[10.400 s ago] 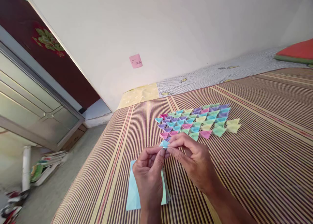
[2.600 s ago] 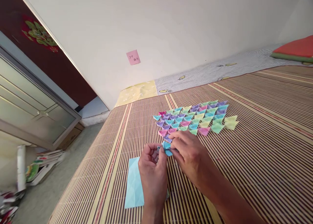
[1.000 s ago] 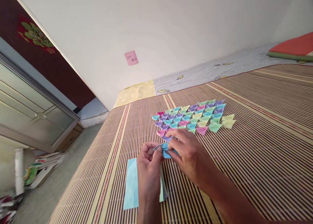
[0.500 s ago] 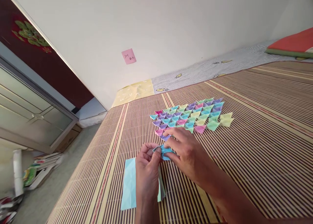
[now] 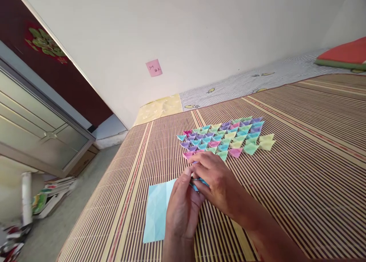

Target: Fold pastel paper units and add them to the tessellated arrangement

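**Listener:** Where is the paper being worked?

**Describer:** A small, bright-blue folded paper piece point(image 5: 195, 186) sits between the person's two hands, mostly covered; only slivers of blue show.

**Listener:** How do the hands hold it?

**Describer:** The right hand point(image 5: 216, 178) pinches it, fingers bent over the top and thumb along the near side. The left hand point(image 5: 183, 208) is cupped beside it, thumb upright; its fingertips are hidden, so whether they grip cannot be told.

**Listener:** How might this step be done well?

**Describer:** It looks like shaping or creasing. Probably best to steady the piece from the left, line up its edges, then press lightly along each fold, since thin paper could tear or skew at the points.

**Listener:** And around the hands?

**Describer:** A pale-blue, creased paper sheet point(image 5: 156, 212) lies partly behind the left hand. Farther off, rows of small, pointed, multicoloured paper folds point(image 5: 229, 134) rest on a brown-and-cream striped mat point(image 5: 303, 147), well placed as models for crisp corners.
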The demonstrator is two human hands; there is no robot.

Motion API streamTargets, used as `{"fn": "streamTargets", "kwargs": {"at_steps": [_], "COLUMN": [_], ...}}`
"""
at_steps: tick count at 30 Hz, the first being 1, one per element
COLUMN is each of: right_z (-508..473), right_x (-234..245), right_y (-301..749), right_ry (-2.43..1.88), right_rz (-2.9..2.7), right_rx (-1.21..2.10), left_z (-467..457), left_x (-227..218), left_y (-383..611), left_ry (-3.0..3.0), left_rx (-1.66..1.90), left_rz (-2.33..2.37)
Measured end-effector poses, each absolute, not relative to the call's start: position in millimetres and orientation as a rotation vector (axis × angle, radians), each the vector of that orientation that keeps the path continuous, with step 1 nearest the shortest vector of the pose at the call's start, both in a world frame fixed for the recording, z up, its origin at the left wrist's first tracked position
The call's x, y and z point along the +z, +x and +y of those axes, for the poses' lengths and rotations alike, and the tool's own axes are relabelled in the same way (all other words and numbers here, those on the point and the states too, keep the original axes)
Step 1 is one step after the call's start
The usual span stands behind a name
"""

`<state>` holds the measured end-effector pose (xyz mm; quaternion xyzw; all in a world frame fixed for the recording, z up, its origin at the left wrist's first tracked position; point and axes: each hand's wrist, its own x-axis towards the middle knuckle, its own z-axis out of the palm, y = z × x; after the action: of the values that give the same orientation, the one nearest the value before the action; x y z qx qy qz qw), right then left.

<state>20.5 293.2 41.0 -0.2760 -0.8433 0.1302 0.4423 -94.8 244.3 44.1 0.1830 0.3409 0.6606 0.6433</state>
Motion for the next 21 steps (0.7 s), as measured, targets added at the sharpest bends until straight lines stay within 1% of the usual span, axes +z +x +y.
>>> {"fn": "streamTargets", "kwargs": {"at_steps": [11, 14, 21], "right_z": [303.8, 302.8, 299.5], "right_x": [28.7, 27.7, 18.8], "right_y": [17.1, 17.5, 3.6], "right_ry": [-0.725, -0.713, -0.715], "right_rz": [-1.993, -2.06, -2.075], "right_rx": [0.363, 0.396, 0.376], "left_z": [255.8, 259.7, 262.4], "left_x": [31.9, 27.5, 32.0], "left_y": [-94.6, -96.0, -95.6], "left_ry": [0.189, 0.096, -0.1], "left_rx": [1.4, 1.378, 1.482], "left_rz": [0.523, 0.514, 0.623]}}
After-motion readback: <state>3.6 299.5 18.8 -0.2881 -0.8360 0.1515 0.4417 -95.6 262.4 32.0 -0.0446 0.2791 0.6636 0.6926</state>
